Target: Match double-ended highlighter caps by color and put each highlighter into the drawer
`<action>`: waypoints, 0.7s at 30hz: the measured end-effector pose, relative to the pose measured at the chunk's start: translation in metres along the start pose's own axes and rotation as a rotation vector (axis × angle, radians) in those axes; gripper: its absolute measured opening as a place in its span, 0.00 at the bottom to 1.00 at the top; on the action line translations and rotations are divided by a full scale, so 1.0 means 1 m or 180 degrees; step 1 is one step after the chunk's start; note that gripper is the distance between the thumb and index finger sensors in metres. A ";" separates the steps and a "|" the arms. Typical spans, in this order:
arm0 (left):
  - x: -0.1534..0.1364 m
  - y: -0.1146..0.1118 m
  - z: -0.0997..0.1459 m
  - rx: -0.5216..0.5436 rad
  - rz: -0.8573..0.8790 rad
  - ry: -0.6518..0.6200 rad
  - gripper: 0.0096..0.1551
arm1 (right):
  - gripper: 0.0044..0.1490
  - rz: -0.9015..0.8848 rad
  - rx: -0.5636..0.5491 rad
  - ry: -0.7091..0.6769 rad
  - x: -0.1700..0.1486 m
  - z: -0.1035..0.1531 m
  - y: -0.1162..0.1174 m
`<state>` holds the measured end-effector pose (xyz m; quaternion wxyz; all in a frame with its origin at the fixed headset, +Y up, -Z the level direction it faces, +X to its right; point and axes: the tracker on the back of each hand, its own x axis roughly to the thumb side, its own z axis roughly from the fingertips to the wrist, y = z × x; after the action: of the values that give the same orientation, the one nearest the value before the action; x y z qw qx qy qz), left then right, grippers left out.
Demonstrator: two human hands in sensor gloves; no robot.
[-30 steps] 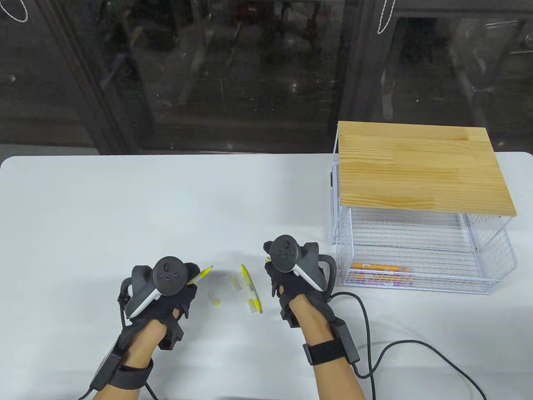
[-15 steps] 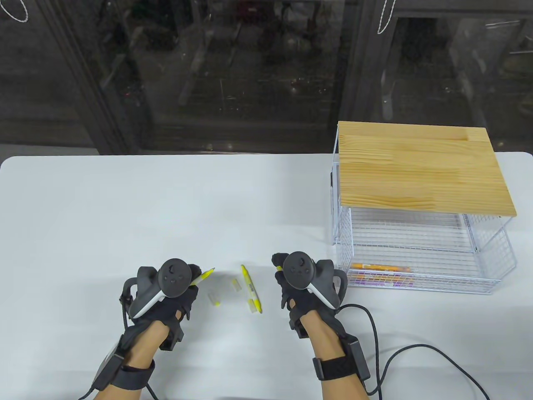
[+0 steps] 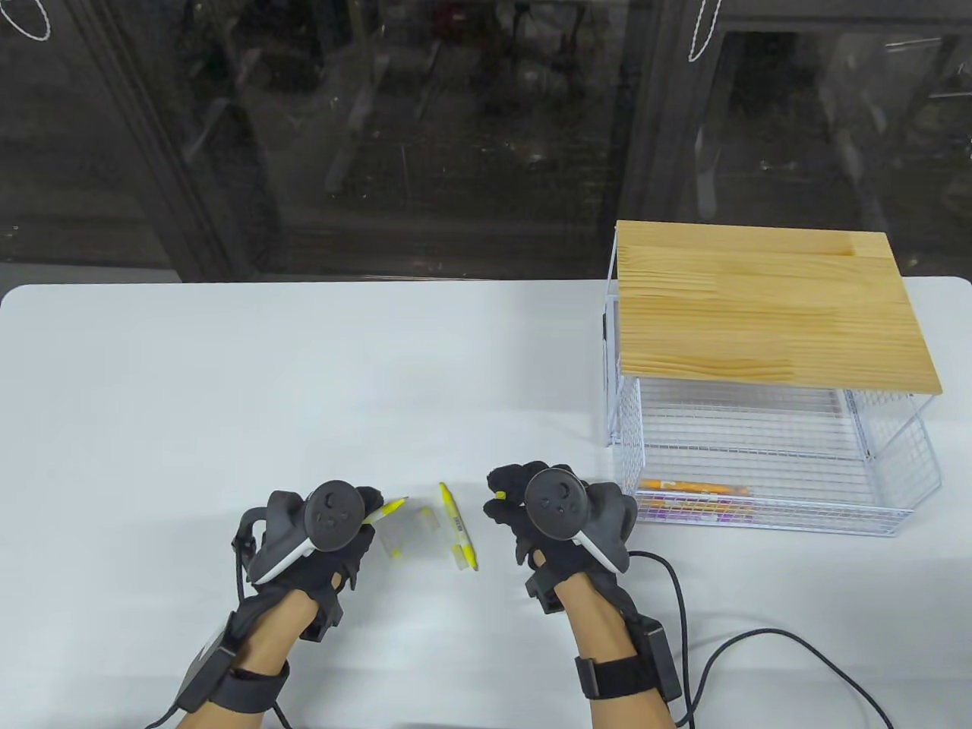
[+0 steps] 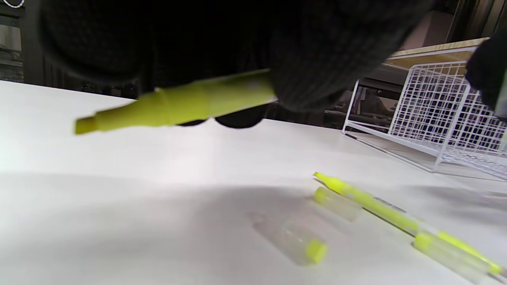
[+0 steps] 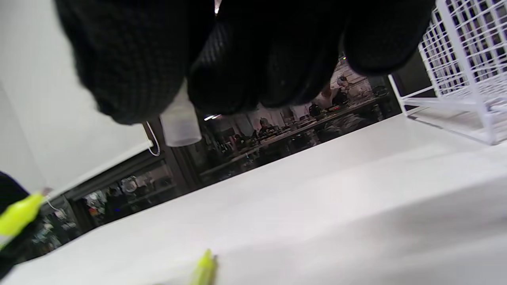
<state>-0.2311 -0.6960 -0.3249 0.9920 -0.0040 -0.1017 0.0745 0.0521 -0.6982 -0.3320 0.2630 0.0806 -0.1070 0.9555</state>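
Left hand [image 3: 319, 543] grips the uncapped yellow highlighter [image 4: 178, 103]; right hand [image 3: 531, 505] pinches a clear cap [image 5: 180, 124]. Line up tip and opening squarely, then push.

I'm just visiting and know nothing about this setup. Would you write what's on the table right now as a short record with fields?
left hand: holds a yellow highlighter, its tip uncapped
right hand: pinches a clear cap with a yellow end
lying on table: another yellow highlighter, uncapped at its far tip
loose caps: three clear ones around that highlighter
wire drawer: pulled open at the right, under a wooden top
inside drawer: orange and purple highlighters
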 end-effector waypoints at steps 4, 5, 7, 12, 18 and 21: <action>0.003 -0.001 0.000 0.0031 0.0007 -0.0100 0.28 | 0.27 -0.0335 0.0038 -0.0068 0.001 0.001 0.000; 0.004 -0.001 0.001 0.0040 0.0014 -0.0119 0.28 | 0.27 -0.0398 0.0060 -0.0080 0.002 0.001 0.001; 0.005 0.000 0.001 0.0074 0.0043 -0.0167 0.28 | 0.27 -0.0452 0.0107 -0.0098 0.003 0.001 0.003; 0.011 0.000 0.003 0.0164 0.0068 -0.0324 0.28 | 0.27 -0.0562 0.0184 -0.0135 0.005 0.002 0.007; 0.017 -0.001 0.005 0.0191 0.0057 -0.0440 0.28 | 0.28 -0.0799 0.0279 -0.0160 0.008 0.002 0.011; 0.021 -0.002 0.006 0.0190 0.0030 -0.0512 0.28 | 0.29 -0.0882 0.0312 -0.0169 0.010 0.002 0.014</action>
<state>-0.2120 -0.6945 -0.3149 0.9800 0.0311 -0.1787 0.0823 0.0363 -0.7053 -0.3296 0.3851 0.1326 -0.0550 0.9116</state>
